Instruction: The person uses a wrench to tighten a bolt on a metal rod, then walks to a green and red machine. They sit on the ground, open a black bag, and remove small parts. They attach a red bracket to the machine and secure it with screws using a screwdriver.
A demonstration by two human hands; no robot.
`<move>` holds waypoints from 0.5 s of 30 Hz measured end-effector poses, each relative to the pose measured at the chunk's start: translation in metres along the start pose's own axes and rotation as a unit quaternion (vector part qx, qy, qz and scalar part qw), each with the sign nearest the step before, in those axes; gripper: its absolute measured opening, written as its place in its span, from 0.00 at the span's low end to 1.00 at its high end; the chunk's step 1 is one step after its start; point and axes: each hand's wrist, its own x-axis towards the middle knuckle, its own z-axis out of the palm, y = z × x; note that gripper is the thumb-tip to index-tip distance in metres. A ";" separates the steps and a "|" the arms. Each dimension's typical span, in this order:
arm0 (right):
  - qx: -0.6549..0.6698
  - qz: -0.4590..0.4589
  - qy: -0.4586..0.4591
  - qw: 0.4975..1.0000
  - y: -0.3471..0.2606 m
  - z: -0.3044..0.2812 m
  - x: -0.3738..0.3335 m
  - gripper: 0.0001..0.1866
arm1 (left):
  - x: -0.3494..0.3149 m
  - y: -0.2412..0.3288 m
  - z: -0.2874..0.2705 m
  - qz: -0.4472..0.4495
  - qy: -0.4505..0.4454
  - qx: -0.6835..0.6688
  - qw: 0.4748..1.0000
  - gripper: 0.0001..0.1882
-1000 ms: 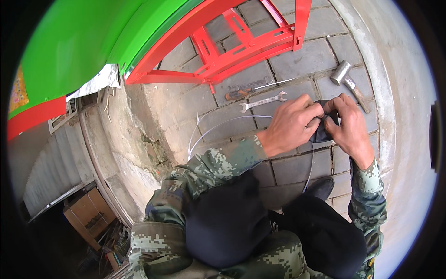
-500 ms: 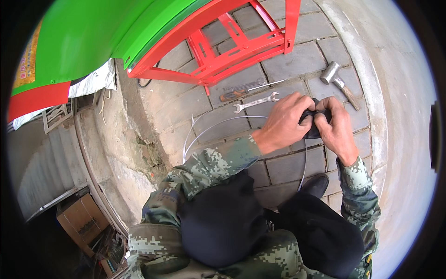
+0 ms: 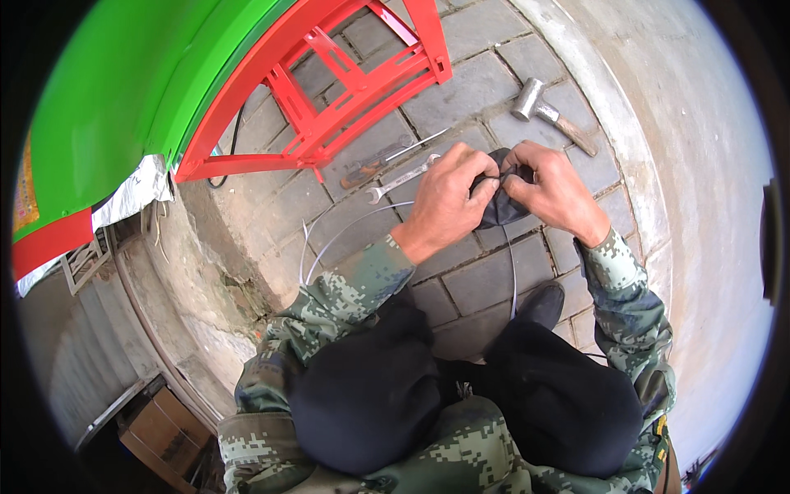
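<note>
Between my two hands is a soft, black, pouch-like thing [image 3: 504, 212] with a gathered top; I cannot tell exactly what it is. My left hand [image 3: 444, 198] pinches its upper left edge between thumb and fingers. On the other side my right hand [image 3: 553, 188] is closed, thumb and forefinger gripping the top edge. The fingertips almost meet. A thin pale cable [image 3: 513, 267] hangs from the underside of the black thing toward my shoe. Left of my left hand, an open-end wrench [image 3: 401, 179] and a screwdriver with a brownish handle [image 3: 360, 174] lie on the paving.
A hammer [image 3: 531, 103] lies beyond my right hand. At the upper left stands a red metal frame [image 3: 350, 107] under a green panel [image 3: 156, 58]. Grey paving slabs [image 3: 485, 284] cover the ground, bordered by a pale concrete strip [image 3: 638, 177]. A cardboard box [image 3: 164, 440] sits lower left.
The whole scene, hands included, has shifted left in the view. Both hands still grip the black thing, which now shows more of its underside below the fingers.
</note>
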 end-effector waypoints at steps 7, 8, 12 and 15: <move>0.228 0.041 0.075 0.970 0.010 0.021 -0.011 0.04 | 0.002 0.002 0.001 -0.025 0.013 -0.016 0.999 0.11; 0.242 0.056 0.079 0.965 0.013 0.023 -0.013 0.04 | 0.002 0.001 0.001 -0.025 0.015 -0.017 0.999 0.11; 0.225 0.105 0.046 0.968 0.019 0.024 -0.015 0.03 | 0.001 -0.003 0.005 0.054 0.027 0.034 0.998 0.07; 0.098 0.044 0.005 0.994 0.017 0.019 -0.015 0.06 | -0.005 -0.008 0.009 0.097 0.063 0.043 0.992 0.07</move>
